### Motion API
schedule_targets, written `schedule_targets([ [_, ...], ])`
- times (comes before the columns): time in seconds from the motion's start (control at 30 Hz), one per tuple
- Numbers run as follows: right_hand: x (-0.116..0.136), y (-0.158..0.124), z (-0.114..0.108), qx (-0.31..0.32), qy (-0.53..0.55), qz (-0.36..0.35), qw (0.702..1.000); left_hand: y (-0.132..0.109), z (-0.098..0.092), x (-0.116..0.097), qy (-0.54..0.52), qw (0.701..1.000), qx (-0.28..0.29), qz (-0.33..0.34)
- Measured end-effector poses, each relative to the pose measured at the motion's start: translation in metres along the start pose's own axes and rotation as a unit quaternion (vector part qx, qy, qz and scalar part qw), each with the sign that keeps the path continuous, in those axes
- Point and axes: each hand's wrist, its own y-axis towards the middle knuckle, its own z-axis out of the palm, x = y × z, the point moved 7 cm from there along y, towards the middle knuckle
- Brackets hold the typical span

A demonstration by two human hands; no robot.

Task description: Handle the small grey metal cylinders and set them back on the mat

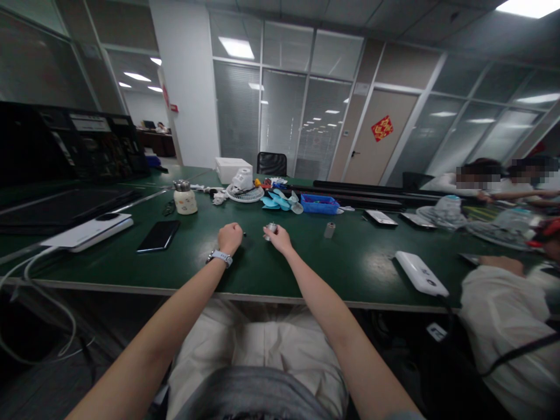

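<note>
My left hand [230, 238], with a watch [220, 256] on its wrist, rests on the green table in a fist. Its fingers curl away from view, so anything inside is hidden. A tiny dark piece [244, 234] lies just right of it. My right hand [280, 239] pinches a small silver metal cylinder [272, 227] between thumb and fingers, slightly above the table. Farther right, a small grey metallic canister-like piece [329, 230] stands upright on the tabletop, apart from both hands.
Behind the hands are light-blue fan blades [280, 200], a white fan part [245, 192] and a blue basket [320, 203]. To the left are a phone [158, 236] and a bottle [185, 198]. A white device [420, 273] lies right, near a co-worker's sleeve [503, 309].
</note>
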Motion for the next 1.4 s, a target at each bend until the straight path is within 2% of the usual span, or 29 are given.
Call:
schedule_targets([
  [0.1,0.005,-0.002,-0.002,-0.017,-0.046,-0.045,0.998,-0.001,-0.001,-0.001,0.003,1.000,-0.001,0.001],
  [0.3,0.008,-0.002,0.001,-0.010,-0.163,-0.094,0.982,-0.002,-0.003,-0.003,0.006,1.000,0.004,0.001],
  [0.67,0.014,-0.006,0.002,0.000,-0.214,-0.124,0.969,-0.003,-0.004,-0.003,0.000,1.000,0.002,0.000],
  [0.83,0.013,-0.005,-0.004,-0.029,-0.179,-0.102,0.978,-0.002,-0.002,-0.002,0.002,1.000,0.002,0.001],
  [1.03,0.009,-0.004,-0.001,0.011,-0.117,-0.088,0.989,-0.002,-0.002,-0.003,0.002,1.000,0.004,0.001],
  [1.2,0.007,-0.003,-0.007,-0.022,-0.127,-0.071,0.989,-0.001,-0.001,-0.002,0.007,1.000,0.002,0.002],
  [1.4,0.000,0.001,-0.008,-0.029,-0.108,-0.049,0.992,-0.001,-0.001,-0.002,0.007,1.000,0.002,0.007],
])
